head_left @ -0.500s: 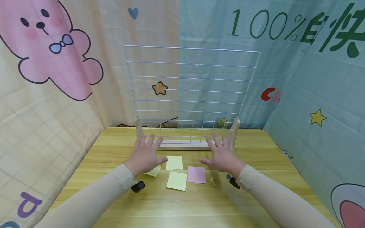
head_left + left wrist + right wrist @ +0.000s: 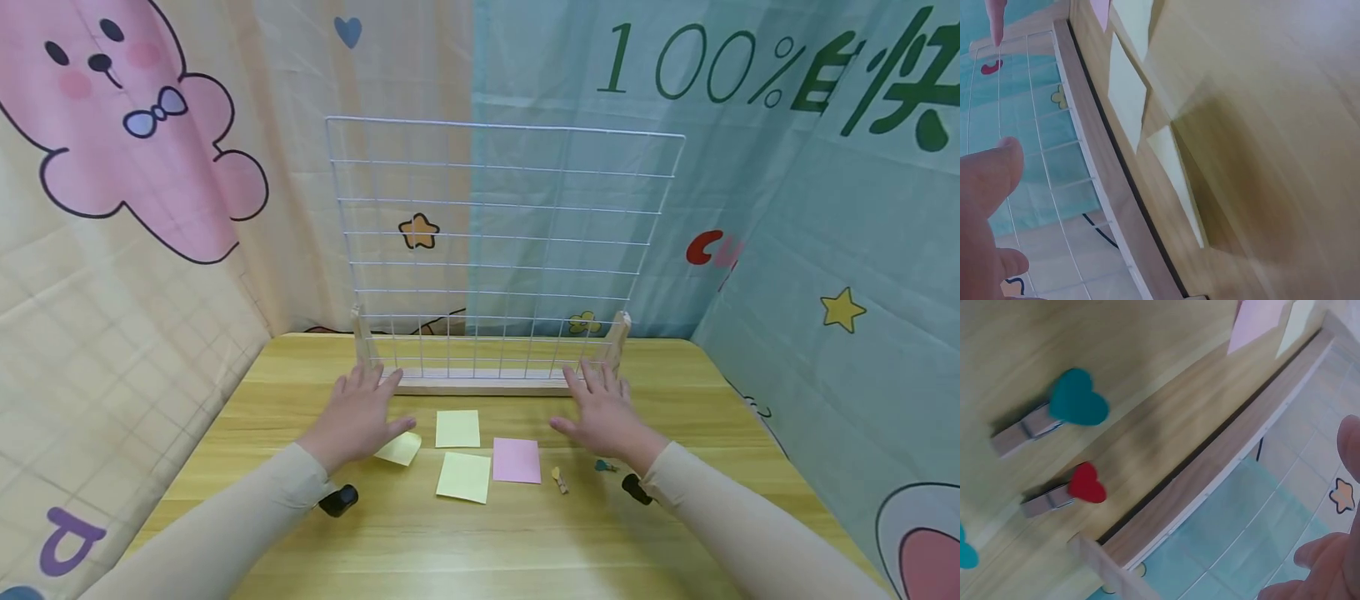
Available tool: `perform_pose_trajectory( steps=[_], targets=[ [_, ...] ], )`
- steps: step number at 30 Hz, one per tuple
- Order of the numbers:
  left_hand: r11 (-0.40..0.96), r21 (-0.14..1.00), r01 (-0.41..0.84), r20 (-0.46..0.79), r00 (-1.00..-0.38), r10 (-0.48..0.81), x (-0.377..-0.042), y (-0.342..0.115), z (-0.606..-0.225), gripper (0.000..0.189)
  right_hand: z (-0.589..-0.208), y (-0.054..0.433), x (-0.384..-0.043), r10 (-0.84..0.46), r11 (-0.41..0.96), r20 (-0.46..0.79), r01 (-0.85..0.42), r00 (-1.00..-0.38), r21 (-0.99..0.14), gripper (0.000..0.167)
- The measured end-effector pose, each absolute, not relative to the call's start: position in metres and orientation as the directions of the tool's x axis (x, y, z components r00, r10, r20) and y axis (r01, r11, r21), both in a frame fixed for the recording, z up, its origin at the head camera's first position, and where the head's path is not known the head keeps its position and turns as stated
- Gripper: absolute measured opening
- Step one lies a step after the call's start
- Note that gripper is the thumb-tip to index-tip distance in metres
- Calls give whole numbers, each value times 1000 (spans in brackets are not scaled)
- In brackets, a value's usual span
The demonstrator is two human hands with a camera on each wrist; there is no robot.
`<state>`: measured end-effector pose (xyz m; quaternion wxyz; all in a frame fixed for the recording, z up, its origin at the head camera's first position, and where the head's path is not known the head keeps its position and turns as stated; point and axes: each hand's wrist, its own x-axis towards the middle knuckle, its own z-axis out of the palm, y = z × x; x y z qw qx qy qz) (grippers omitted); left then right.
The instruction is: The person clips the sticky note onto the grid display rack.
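Both hands hover over the wooden table, fingers spread and holding nothing. My left hand (image 2: 352, 421) partly covers a pale yellow sticky note (image 2: 400, 448), whose edge lifts off the table in the left wrist view. Two more yellow notes, one farther back (image 2: 457, 428) and one nearer (image 2: 462, 477), lie between the hands beside a pink note (image 2: 516, 461). Near my right hand (image 2: 609, 421) are small wooden clothespins, one with a yellow heart (image 2: 559, 480) and one teal (image 2: 606, 466). The right wrist view also shows a clothespin with a red heart (image 2: 1087, 482), hidden from the head view.
Behind the notes stands a white wire grid rack (image 2: 483, 388) on a wooden base with a wooden upright (image 2: 617, 342) at each end. Printed curtains (image 2: 787, 250) enclose the table at the back and sides. Black wrist cameras (image 2: 339, 501) sit under both sleeves.
The hands have moved apart, the left one leftward and the right one rightward, and both slightly back toward the body. More of the teal clothespin now shows. The notes have not moved.
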<state>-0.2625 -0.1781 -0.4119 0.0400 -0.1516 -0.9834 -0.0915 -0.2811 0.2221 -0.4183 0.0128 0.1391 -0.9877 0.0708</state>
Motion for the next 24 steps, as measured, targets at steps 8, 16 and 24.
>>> perform_pose_trajectory(
  steps=[8,16,24],
  targets=[
    [934,178,311,110,-949,295,-257,-195,-417,83,-421,248,-279,-296,938,52,-300,-954,-173,92],
    [924,246,292,67,-956,284,-255,-211,-428,81,-424,272,-275,-321,927,27,-319,-947,-198,82],
    [910,343,232,-24,-967,255,-251,-221,-435,80,-432,293,-274,-333,910,-49,-307,-942,-279,70]
  ],
)
